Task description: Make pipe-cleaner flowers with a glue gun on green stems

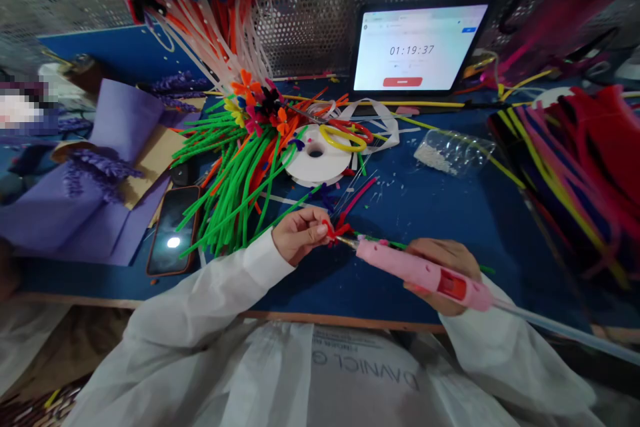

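Observation:
Between the fingertips of my left hand (303,235) is a small red pipe-cleaner flower (341,229), with its loops pointing right. My right hand (445,267) is wrapped round a pink glue gun (403,265). The gun's metal nozzle touches or nearly touches the red flower; I cannot tell which. A long translucent glue stick (565,330) sticks out of the gun's back end. Behind the flower, a magenta pipe cleaner (357,200) lies on the blue table, and a dark blue one (325,196) is close by.
Green pipe-cleaner stems (235,200) with flower heads lie left of a white ribbon spool (316,170) and yellow-handled scissors (343,139). A phone (173,230) and purple wrapping paper (120,120) are further left. A tablet (420,47) stands behind; a plastic bag of white beads (453,152) lies right.

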A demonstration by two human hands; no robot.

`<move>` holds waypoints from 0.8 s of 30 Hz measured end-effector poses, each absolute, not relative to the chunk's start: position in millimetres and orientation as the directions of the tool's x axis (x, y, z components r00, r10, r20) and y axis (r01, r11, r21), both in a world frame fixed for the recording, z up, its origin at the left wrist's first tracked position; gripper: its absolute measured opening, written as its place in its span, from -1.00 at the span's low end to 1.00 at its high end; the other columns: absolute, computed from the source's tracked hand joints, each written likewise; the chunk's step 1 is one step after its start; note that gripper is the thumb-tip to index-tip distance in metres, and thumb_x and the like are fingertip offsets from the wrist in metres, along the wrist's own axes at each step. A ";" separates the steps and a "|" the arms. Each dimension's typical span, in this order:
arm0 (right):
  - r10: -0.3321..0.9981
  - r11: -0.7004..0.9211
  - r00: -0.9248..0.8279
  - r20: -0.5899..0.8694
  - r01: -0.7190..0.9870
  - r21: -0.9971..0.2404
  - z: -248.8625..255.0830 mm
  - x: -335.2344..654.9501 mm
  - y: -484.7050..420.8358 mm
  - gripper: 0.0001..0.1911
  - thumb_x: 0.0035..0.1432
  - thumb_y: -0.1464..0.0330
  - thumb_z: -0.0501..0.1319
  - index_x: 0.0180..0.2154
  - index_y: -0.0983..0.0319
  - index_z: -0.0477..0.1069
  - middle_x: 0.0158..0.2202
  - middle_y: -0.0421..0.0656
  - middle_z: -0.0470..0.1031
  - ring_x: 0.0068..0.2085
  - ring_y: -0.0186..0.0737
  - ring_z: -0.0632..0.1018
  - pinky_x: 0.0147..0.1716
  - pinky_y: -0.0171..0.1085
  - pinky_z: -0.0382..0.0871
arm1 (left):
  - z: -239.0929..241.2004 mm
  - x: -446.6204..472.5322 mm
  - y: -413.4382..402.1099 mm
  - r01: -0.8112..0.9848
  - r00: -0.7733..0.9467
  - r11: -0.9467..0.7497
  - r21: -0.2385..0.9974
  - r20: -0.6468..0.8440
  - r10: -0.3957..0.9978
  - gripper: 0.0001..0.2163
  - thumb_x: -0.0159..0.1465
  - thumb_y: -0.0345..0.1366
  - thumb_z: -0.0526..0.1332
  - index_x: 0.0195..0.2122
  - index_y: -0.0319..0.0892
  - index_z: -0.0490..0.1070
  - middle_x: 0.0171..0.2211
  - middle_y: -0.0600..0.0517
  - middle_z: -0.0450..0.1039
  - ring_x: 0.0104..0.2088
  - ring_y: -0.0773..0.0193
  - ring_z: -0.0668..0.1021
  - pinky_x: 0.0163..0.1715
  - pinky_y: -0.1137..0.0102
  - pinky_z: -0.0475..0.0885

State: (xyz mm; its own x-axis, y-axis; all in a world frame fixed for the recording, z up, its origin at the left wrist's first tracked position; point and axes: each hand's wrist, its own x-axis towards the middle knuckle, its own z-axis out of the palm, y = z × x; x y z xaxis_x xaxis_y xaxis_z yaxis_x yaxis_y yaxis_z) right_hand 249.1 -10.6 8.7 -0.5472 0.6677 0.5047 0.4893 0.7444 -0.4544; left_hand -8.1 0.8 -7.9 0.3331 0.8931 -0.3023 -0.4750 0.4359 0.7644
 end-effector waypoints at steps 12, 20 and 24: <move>0.686 0.727 -0.547 0.479 0.501 -0.469 4.8 249.0 -11.0 -0.59 0.18 0.00 0.02 -0.44 0.19 0.23 -0.63 -0.28 0.31 -0.63 -0.37 0.34 -0.60 -0.36 0.14 | -9.4 -9.9 -0.7 -0.486 0.365 0.471 0.737 -0.318 0.875 -0.70 -0.10 -0.27 0.47 -0.46 -0.30 0.41 -0.58 0.09 0.41 -0.55 0.47 0.47 -0.48 0.56 0.37; 0.664 0.746 -0.578 0.475 0.468 -0.473 5.5 250.2 -9.1 -0.67 0.16 0.07 0.08 -0.42 0.19 0.23 -0.61 -0.27 0.31 -0.63 -0.36 0.34 -0.60 -0.35 0.14 | -9.3 -9.8 -0.3 -0.488 0.384 0.490 0.722 -0.327 0.864 -0.70 -0.09 -0.27 0.47 -0.45 -0.29 0.41 -0.58 0.10 0.41 -0.54 0.46 0.48 -0.46 0.54 0.39; 0.658 0.752 -0.566 0.497 0.457 -0.475 6.2 250.1 -9.6 -0.68 0.17 0.08 0.09 -0.42 0.19 0.23 -0.62 -0.27 0.31 -0.63 -0.38 0.33 -0.60 -0.36 0.14 | -8.0 -9.9 -0.7 -0.494 0.382 0.498 0.713 -0.337 0.861 -0.70 -0.10 -0.27 0.47 -0.46 -0.29 0.41 -0.58 0.10 0.41 -0.54 0.46 0.47 -0.46 0.54 0.39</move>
